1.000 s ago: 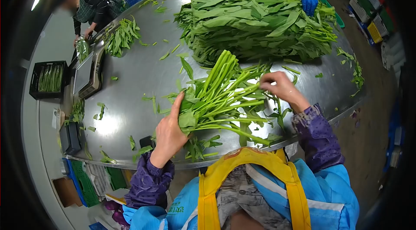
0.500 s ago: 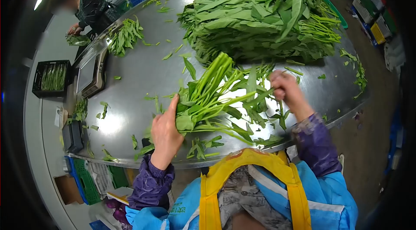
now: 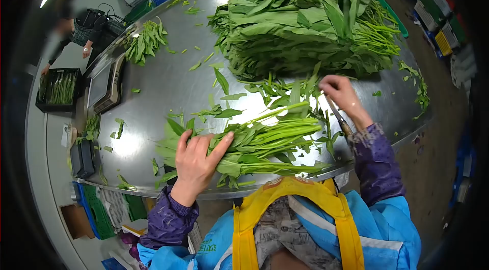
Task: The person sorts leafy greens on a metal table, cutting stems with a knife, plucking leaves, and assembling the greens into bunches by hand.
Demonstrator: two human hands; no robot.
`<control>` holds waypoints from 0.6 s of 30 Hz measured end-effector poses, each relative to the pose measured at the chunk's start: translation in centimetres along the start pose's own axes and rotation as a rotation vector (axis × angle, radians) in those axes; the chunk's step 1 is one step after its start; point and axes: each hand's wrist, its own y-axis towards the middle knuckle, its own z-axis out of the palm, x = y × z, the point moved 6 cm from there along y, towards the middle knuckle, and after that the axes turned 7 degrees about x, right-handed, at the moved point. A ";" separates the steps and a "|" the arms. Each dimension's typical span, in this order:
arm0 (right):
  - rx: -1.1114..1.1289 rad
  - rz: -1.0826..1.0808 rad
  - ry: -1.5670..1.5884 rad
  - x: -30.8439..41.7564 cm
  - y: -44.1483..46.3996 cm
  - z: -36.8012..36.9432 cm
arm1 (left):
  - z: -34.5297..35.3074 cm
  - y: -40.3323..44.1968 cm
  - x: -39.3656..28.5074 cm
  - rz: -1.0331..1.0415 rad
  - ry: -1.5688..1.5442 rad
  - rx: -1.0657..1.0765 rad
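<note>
One bunch of long-stemmed leafy greens: lay along the steel table's near edge
Left hand: half-curled over the leafy end, loosely holding it
Right hand: curled nearly closed near a slender knife-like tool; could not tell whether gripping anything
Stems: seemed best kept parallel under light pressure

Left hand: palm out of my sight; it covers some leaves of the bunch of greens.
Right hand: fingertips blurred; whether they pinch anything, I can't tell.
Thin tool: upper end lost by that hand.
Big pile: top cut off from view.
Other person: head blurred.
Jacket lettering: too small to read.
</note>
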 end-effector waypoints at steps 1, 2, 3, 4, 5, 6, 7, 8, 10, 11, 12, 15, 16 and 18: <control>0.011 -0.024 0.023 0.7 0.1 -1.0 | 0.2 -0.1 0.0 0.005 0.048 0.030; 0.020 -0.096 0.034 2.4 -0.4 -1.3 | 0.3 -0.1 -0.1 0.006 0.044 0.034; 0.025 -0.168 0.046 5.5 -0.7 -1.0 | 0.4 0.1 -0.1 0.009 0.060 0.036; 0.079 -0.298 0.000 7.9 -1.1 0.1 | 0.6 0.5 -0.1 0.014 0.078 0.033; 0.130 -0.426 -0.046 9.9 -1.7 1.7 | 0.6 0.8 -0.2 0.022 0.076 0.031; 0.149 -0.508 -0.173 11.4 -2.6 3.5 | 0.5 1.2 -0.5 0.045 0.082 0.031; 0.169 -0.589 -0.302 12.6 -3.3 5.1 | 0.4 1.5 -0.9 0.067 0.090 0.032; 0.284 -0.561 -0.398 12.8 -3.4 6.6 | 0.3 1.9 -1.0 0.073 0.090 0.032; 0.333 -0.616 -0.552 13.2 -3.9 8.2 | 0.0 2.3 -1.4 0.115 0.124 0.015; 0.337 -0.619 -0.548 13.0 -3.8 8.4 | -0.1 2.4 -1.4 0.111 0.126 0.019; 0.235 -0.574 -0.465 12.7 -3.5 7.9 | -0.2 2.4 -1.4 0.086 0.095 0.040; -0.055 -0.562 -0.330 11.3 -2.5 5.5 | 0.5 1.9 -0.6 -0.010 0.087 0.073; 0.022 -0.249 0.276 8.2 -1.4 3.3 | 1.0 1.7 -0.1 -0.076 0.107 0.090; 0.094 0.088 0.866 5.8 -1.2 3.0 | 1.3 1.1 -0.1 -0.054 0.108 0.075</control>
